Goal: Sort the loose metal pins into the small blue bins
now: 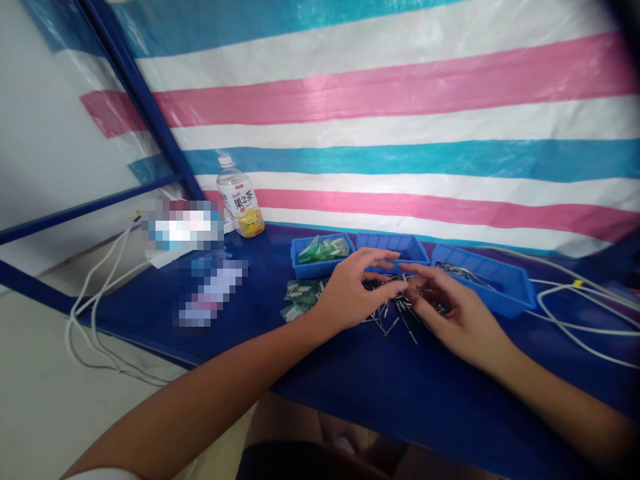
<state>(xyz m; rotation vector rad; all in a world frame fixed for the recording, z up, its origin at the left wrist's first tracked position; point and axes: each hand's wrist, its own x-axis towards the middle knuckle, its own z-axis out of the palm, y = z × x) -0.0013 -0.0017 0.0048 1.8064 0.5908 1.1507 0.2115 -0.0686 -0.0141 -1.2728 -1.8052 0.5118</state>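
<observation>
A loose pile of thin metal pins [400, 313], dark and silvery and shaped like pop rivets, lies on the blue table. My left hand [357, 283] hovers over the pile's left side, fingers stretched forward and thumb apart from them. From the right, my right hand [450, 303] reaches in with curved fingers, and a gap shows between its thumb and forefinger. The fingertips of both hands almost meet above the pins. I see nothing clearly held in either hand, though some right fingertips are partly hidden. Small clear bags of parts [301, 297] lie beside my left wrist.
Behind my hands stand a blue bin [323, 269] with green bags, a middle bin [393, 245], and a right bin [505, 293] holding pins. A drink bottle [241, 200] stands back left. White cables [575, 327] cross the right side. A striped sheet [380, 133] hangs behind.
</observation>
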